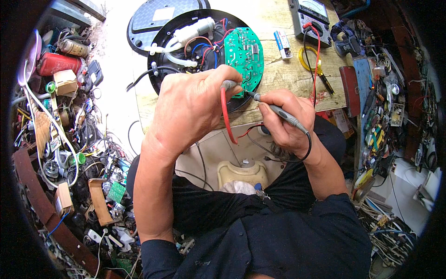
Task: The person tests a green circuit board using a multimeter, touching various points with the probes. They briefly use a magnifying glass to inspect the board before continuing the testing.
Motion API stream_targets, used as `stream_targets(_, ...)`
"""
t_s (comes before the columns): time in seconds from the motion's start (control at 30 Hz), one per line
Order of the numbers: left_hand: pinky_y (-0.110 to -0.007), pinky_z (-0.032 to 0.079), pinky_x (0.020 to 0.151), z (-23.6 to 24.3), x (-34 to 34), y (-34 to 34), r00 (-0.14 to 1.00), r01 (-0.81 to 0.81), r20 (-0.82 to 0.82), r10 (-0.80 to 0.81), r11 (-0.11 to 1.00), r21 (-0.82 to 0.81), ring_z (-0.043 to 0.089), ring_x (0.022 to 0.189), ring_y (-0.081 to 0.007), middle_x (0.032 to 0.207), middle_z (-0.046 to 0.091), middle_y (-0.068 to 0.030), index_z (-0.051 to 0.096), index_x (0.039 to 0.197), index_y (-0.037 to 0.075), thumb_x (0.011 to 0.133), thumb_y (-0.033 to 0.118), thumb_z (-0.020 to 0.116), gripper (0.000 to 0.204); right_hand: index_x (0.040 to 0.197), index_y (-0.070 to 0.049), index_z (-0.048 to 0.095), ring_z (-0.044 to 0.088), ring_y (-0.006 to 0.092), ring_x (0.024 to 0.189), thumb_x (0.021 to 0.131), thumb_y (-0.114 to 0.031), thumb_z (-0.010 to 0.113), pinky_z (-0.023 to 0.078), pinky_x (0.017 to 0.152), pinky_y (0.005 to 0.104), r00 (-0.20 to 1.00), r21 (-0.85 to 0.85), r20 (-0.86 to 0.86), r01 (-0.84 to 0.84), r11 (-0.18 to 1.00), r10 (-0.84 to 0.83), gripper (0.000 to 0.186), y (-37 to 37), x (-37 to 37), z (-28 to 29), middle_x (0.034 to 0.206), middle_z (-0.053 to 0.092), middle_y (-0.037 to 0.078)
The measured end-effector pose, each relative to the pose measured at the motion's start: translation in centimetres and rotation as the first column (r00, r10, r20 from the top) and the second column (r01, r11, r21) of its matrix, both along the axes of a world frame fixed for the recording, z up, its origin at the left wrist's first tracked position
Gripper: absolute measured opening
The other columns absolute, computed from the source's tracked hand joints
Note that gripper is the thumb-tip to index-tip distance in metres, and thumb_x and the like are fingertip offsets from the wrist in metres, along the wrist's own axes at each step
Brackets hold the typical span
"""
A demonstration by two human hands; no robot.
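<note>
Table (pixel 297 76): near edge passes beneath both hands; wood surface gives room right of the housing. Housing (pixel 174 23): near rim lies close to that edge. Left hand (pixel 195 100): closed on a probe, overlapping the board's near left corner; nearer hand. Right hand (pixel 288 116): pinching a second probe, off the near right. Board (pixel 241 58): in the housing's right side, beyond both hands, long axis running away from the person. Left probe (pixel 228 84): tip hidden. Right probe (pixel 283 114): points forward-left to the board's near edge; contact cannot be confirmed.
</note>
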State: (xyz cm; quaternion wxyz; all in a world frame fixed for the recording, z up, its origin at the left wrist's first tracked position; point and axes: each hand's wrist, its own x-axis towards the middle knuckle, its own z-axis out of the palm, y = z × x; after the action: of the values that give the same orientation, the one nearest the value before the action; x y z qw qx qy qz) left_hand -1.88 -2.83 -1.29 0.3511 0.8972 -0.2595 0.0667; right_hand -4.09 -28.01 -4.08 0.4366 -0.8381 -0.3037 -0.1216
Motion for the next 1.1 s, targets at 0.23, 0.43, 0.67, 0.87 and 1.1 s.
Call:
stream_targets(0.23,-0.039,0.058,0.063,0.03,0.02,0.02,1.000,0.006,-0.002,-0.005,1.000,0.006,0.077,0.071,-0.0291,0.084,0.077,-0.0086,0.075,0.110,0.012,0.098,0.014,0.082,0.015,0.111,-0.002,0.070,0.077,0.0317,0.073,0.090,0.002,0.080,0.060,0.063,0.0397,1.000,-0.011,-0.004,0.004,1.000,-0.004,0.024,0.10,-0.05,0.13,0.092,0.076,0.015)
stream_targets(0.43,-0.040,0.059,0.064,-0.07,-0.04,0.16,1.000,0.014,-0.019,-0.014,1.000,0.005,0.078,0.073,-0.0308,0.087,0.079,-0.0096,0.075,0.110,0.010,0.097,0.013,0.082,0.015,0.110,-0.003,0.071,0.077,0.0322,0.074,0.090,0.002,0.080,0.060,0.063,0.0404,1.000,0.001,-0.019,0.004,1.000,-0.004,0.022,0.15,-0.06,0.09,0.092,0.077,0.015)
stream_targets(0.67,-0.042,0.059,0.065,0.57,0.02,-0.19,0.998,0.006,-0.056,-0.008,1.000,-0.026,0.078,0.074,-0.0338,0.088,0.079,-0.0127,0.075,0.112,0.011,0.098,0.014,0.082,0.016,0.110,-0.002,0.071,0.078,0.0340,0.076,0.089,0.003,0.081,0.061,0.065,0.0414,0.999,0.026,-0.040,0.003,1.000,-0.002,0.024,0.09,0.06,0.14,0.093,0.077,0.017)
stream_targets(0.87,-0.042,0.058,0.064,0.49,0.02,-0.22,0.997,-0.004,-0.072,0.004,1.000,0.005,0.077,0.073,-0.0341,0.088,0.079,-0.0129,0.075,0.112,0.011,0.099,0.014,0.081,0.015,0.111,-0.002,0.071,0.078,0.0348,0.077,0.089,0.004,0.081,0.061,0.066,0.0418,0.999,0.028,-0.037,0.001,1.000,0.000,0.025,-0.03,0.12,0.23,0.092,0.077,0.018)
stream_targets(1.1,-0.041,0.059,0.066,0.34,0.15,-0.04,0.998,0.016,-0.055,-0.017,1.000,-0.022,0.079,0.074,-0.0326,0.089,0.079,-0.0120,0.075,0.112,0.010,0.098,0.012,0.081,0.016,0.111,-0.002,0.071,0.078,0.0348,0.077,0.090,0.004,0.079,0.061,0.066,0.0416,0.998,0.027,-0.062,0.012,1.000,-0.011,0.024,0.19,-0.07,0.26,0.093,0.077,0.018)
